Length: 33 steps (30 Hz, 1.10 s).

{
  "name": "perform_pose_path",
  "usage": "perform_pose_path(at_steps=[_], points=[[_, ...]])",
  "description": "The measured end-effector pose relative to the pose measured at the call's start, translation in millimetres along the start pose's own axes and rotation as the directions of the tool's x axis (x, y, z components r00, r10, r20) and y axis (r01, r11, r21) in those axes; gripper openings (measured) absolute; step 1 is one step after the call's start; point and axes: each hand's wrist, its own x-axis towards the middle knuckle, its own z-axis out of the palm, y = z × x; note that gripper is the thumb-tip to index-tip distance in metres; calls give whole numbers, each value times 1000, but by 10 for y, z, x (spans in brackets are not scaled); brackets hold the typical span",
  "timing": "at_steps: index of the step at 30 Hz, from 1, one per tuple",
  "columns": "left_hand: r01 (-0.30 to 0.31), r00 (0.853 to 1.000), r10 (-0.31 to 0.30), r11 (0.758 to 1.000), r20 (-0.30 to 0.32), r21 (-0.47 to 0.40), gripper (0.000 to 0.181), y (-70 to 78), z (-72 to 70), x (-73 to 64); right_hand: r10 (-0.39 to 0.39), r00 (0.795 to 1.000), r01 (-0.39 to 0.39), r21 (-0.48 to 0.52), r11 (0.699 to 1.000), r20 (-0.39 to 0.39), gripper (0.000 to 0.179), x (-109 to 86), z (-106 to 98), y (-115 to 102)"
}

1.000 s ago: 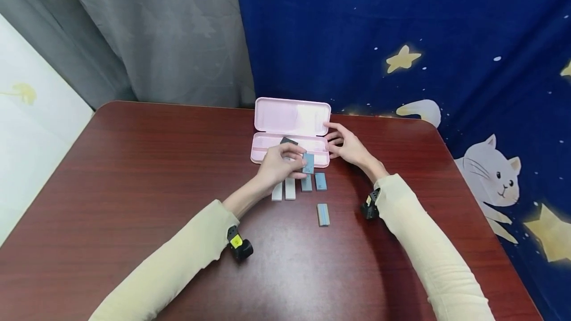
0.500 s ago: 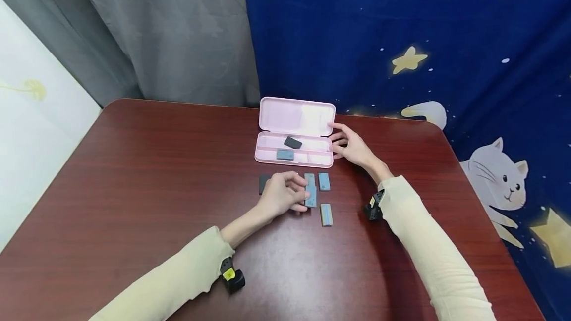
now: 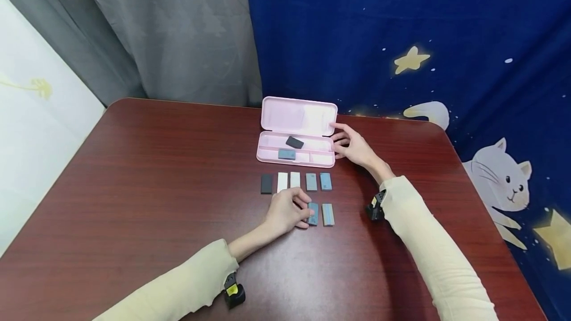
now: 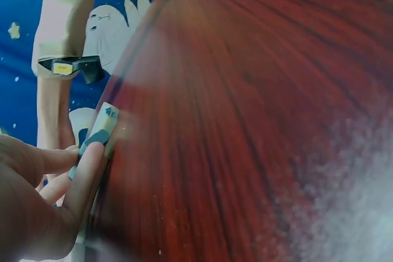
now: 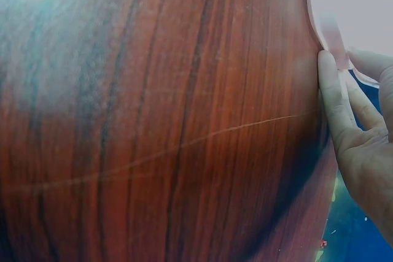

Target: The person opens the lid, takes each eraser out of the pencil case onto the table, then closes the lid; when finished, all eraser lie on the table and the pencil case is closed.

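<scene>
My left hand (image 3: 287, 210) pinches a blue-grey eraser (image 3: 314, 214) between thumb and fingers, at or just over the table. In the left wrist view the left hand (image 4: 49, 204) partly covers it. A striped tan-and-blue eraser (image 3: 327, 215) lies to its right. Behind, a row holds a black eraser (image 3: 266, 184), two white erasers (image 3: 282, 181), a grey-blue eraser (image 3: 311, 182) and a blue eraser (image 3: 326, 181). My right hand (image 3: 354, 148) touches the right end of the pink pencil case (image 3: 260, 155) with fairly straight fingers, also in the right wrist view.
The case lies with its lid (image 3: 299, 115) raised at the back. Inside are a dark eraser (image 3: 295, 142) in the rear compartment and a blue-grey eraser (image 3: 287, 154) in the front one. Curtains (image 3: 187, 38) hang behind the brown table (image 3: 178, 172).
My left hand has moved from in front of the case toward the near side with the blue-grey eraser, uncovering the case's contents and the back row. The right hand stays at the case.
</scene>
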Motion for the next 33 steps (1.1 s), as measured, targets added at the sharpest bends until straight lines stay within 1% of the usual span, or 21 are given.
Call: perform_pose_path(at_steps=[2,4,10,15,20,24,28,33], points=[[-30,1000,30,998,0,47,17,12,18,-10,-3,1000,3,8,1000,2,63,0,-2,-5],[-43,999,43,996,-2,79,17,25,29,-20,-6,1000,6,16,1000,3,63,-3,-5,-10],[-11,1000,12,993,-13,121,18,32,7,-62,-9,1000,9,11,1000,8,63,-3,-15,-20],[-41,999,41,978,5,204,18,66,-4,-92,-4,1000,3,17,1000,9,63,-1,-20,-30],[-44,999,43,972,6,229,18,86,7,-88,-5,1000,5,5,1000,3,63,0,-15,-6],[-48,999,48,971,7,236,19,70,14,-86,1,1000,-1,4,1000,5,63,3,-15,19],[-62,998,61,961,10,270,19,63,23,-99,5,1000,-5,-3,1000,8,63,-2,-10,23],[-61,998,59,951,16,304,20,66,25,-106,6,1000,-6,-7,1000,3,63,-8,4,13]])
